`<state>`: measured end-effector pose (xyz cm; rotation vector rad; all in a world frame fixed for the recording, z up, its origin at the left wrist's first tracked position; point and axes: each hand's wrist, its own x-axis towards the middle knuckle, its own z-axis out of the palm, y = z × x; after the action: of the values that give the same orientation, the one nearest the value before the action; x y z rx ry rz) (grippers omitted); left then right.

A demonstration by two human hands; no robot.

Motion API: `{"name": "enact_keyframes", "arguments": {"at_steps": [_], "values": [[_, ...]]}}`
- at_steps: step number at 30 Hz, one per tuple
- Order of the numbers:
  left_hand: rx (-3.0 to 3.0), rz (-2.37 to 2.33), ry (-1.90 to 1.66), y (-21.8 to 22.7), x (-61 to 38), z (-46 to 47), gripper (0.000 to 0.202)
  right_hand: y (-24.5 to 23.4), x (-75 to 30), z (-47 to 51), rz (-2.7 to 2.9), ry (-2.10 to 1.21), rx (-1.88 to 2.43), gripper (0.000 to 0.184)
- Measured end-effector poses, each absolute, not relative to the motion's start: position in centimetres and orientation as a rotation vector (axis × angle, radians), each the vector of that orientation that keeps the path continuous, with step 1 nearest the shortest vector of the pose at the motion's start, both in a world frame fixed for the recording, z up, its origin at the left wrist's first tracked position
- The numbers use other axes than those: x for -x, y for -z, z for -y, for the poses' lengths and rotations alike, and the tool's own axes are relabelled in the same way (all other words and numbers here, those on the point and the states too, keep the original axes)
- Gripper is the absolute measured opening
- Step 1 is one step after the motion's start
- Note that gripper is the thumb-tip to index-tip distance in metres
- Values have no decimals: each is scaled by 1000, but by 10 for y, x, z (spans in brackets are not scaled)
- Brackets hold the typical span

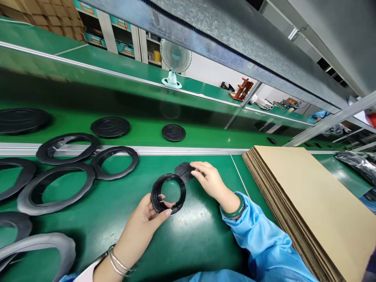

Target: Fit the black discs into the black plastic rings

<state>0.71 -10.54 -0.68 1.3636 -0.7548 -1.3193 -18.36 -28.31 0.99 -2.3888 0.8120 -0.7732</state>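
Observation:
My left hand is closed around the lower left side of a black ring, thumb in front and fingertips showing through its opening. The ring is held tilted above the green tabletop, its open middle facing me. Just behind its upper right edge is a small black round disc, partly covered by the ring and my fingers. My right hand pinches the right edge of this disc between thumb and fingers. Whether disc and ring touch, I cannot tell.
Several loose black rings lie on the left of the green table. Beyond a metal rail, black discs sit on a green belt. A stack of cardboard sheets stands at right. A fan is behind.

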Motion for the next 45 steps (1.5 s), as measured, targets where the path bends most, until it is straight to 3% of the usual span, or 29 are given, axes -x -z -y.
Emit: {"name": "enact_keyframes", "arguments": {"at_steps": [7,12,16,21,31,34,45], "values": [[-1431,856,1312,8,-5,104,54,-4,166,299,-649,630,2659,50],[-1479,946,1295,12,-7,100,42,7,156,305,-801,696,2610,15],[-1531,928,1288,13,-7,98,40,1,168,303,-866,866,2495,4],[-1517,896,1324,13,-9,98,41,-24,173,266,-788,1288,2276,6],[-1502,836,1254,4,-8,99,58,-4,155,226,-352,967,2666,12],[-1578,820,1246,5,-7,98,66,-2,156,225,-346,967,2724,14],[-1636,864,1205,9,-9,100,61,-5,154,225,-218,1098,2855,8]]}}
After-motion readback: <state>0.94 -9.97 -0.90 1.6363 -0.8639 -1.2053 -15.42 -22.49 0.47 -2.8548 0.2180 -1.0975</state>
